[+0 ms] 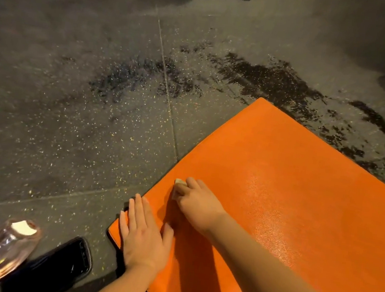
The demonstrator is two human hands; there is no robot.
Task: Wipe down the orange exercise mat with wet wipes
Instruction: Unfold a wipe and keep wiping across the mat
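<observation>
The mat [302,197] lies flat on the floor [69,105], filling the right and near part of the view. Both hands are at its left edge, close to the near-left corner. From there almost all of the mat spreads away to the right and far side. Its left edge runs diagonally from that corner up to a far corner, and its right and near ends are out of view, so its long axis cannot be told for sure.

The right hand [194,201] is the farther one. Its fingers are curled over a small pale wipe [179,185] and press it onto the mat just inside the left edge, with the forearm reaching in across the mat from the near right. The left hand [145,235] lies just near of it, palm down with fingers straight and together. It holds nothing and seems to pin the corner.

The next stroke would likely draw the wipe rightward or farther along the edge, away from the bracing hand.

On the floor near-left lie a bottle [1,250] and a phone [60,265]. A wet patch [268,80] darkens the floor beyond the mat.
</observation>
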